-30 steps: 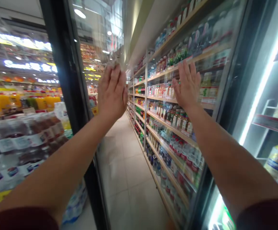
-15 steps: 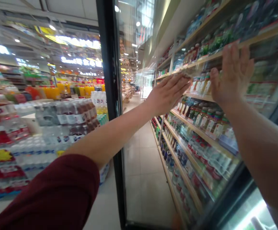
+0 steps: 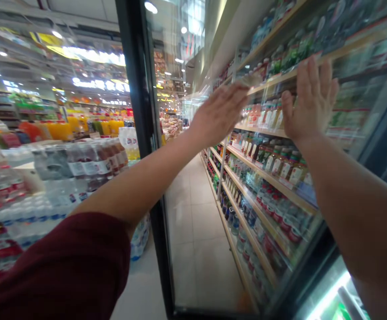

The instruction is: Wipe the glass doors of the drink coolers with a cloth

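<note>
A glass fridge door point(image 3: 210, 231) with a black frame point(image 3: 140, 133) stands swung out in front of me, with drink shelves showing in it. My left hand point(image 3: 218, 113) reaches across the pane with its fingers together. It presses a small pale crumpled cloth point(image 3: 251, 79) against the glass under its fingertips. To its right, my right hand point(image 3: 308, 104) lies flat on the same pane, fingers stretched upward and slightly apart, holding nothing. Both forearms are bare below dark red sleeves.
Stacked packs of bottled water and soft drinks point(image 3: 80, 169) stand to the left of the door. Shelves of bottles point(image 3: 267, 178) run along a tiled aisle point(image 3: 193, 213) seen in the glass. The lit fridge interior point(image 3: 333, 298) shows at the lower right.
My left hand with the cloth has slid right across the glass from beside the frame, then a little upward. My right hand stayed flat on the pane. My view turned, so the frame shifted.
</note>
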Demonstrator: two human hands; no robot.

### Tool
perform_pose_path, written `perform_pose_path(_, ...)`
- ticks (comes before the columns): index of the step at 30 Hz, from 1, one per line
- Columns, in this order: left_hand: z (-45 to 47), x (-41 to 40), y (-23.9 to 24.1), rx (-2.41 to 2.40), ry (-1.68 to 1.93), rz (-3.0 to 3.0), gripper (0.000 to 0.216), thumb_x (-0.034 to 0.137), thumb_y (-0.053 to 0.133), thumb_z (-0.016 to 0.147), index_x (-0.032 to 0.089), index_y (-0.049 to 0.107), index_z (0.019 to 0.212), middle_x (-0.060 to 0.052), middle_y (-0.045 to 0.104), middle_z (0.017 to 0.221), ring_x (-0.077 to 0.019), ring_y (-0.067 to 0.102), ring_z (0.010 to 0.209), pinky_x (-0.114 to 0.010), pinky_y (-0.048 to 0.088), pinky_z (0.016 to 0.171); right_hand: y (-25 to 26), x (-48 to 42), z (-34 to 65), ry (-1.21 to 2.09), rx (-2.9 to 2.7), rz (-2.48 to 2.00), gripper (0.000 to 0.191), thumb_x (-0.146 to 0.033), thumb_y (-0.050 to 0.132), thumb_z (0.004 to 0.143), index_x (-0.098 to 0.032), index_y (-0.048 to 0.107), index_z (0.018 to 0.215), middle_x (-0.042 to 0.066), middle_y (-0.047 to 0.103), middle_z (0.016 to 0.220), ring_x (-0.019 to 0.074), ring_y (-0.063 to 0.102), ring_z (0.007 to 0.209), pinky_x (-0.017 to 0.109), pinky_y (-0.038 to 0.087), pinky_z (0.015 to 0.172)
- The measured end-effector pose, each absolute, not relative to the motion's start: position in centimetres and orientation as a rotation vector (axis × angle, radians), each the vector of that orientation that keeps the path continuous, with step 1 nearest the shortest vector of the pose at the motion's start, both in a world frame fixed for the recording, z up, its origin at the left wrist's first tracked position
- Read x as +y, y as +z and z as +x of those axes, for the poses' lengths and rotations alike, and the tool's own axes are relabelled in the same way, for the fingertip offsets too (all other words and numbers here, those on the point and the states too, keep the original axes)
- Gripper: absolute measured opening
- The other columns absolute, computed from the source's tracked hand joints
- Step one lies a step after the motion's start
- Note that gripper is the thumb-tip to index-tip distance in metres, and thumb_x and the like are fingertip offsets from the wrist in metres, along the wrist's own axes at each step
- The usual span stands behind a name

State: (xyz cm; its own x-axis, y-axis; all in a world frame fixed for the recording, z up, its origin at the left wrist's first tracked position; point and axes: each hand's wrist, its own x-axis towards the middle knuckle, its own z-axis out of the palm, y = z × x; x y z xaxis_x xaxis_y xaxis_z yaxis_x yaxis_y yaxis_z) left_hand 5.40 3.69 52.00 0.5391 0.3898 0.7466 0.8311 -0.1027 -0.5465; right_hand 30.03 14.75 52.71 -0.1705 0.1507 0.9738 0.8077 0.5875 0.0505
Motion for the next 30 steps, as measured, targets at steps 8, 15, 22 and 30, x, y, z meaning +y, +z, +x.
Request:
perform_pose_path(8, 6.7, 4.3, 50.3, -0.950, -0.464, -1.843, 0.065, 0.029, 0.040, 0.109, 0.024, 0.025, 0.172, -0.001, 0.036, 0.175, -0.0215, 0.020, 0.166, -0.052, 0.020, 0.138, 53.5, 14.9, 30.5, -0.586, -1.781, -0.839, 0.074, -0.063, 0.020, 0.109, -0.034, 0.010, 0.176, -0.010, 0.002, 0.181, 0.0321, -0.002, 0.169, 0.065, 0.004, 0.135)
perform_pose_path(15, 5.8, 4.6, 51.7, -1.114, -0.904, -1.444, 0.060, 0.026, 0.032, 0.111, 0.023, 0.033, 0.171, -0.001, 0.034, 0.176, -0.0174, -0.001, 0.167, -0.047, 0.005, 0.140, 52.9, 14.4, 29.9, -0.667, -1.695, -0.814, 0.074, -0.058, 0.022, 0.111, -0.022, 0.023, 0.175, 0.000, 0.014, 0.181, 0.0314, 0.010, 0.169, 0.058, 0.012, 0.136)
perform_pose_path(22, 6.8, 3.8, 48.9, -0.853, -0.193, -1.853, 0.050, 0.026, 0.030, 0.117, 0.019, 0.040, 0.166, -0.002, 0.039, 0.174, -0.0178, 0.015, 0.165, -0.044, 0.015, 0.139, 52.5, 15.1, 29.8, -0.694, -1.637, -0.725, 0.072, -0.055, 0.029, 0.110, -0.022, 0.031, 0.173, 0.002, 0.024, 0.179, 0.0332, 0.018, 0.167, 0.060, 0.017, 0.135)
perform_pose_path(30, 6.1, 2.8, 50.8, -1.238, -0.513, -1.395, 0.055, 0.026, 0.029, 0.114, 0.016, 0.040, 0.167, -0.006, 0.031, 0.177, -0.0235, 0.011, 0.166, -0.039, 0.008, 0.139, 52.6, 16.5, 30.4, -0.696, -1.679, -0.735, 0.077, -0.058, 0.027, 0.105, -0.026, 0.025, 0.175, -0.001, 0.017, 0.181, 0.0321, 0.011, 0.169, 0.060, 0.015, 0.135)
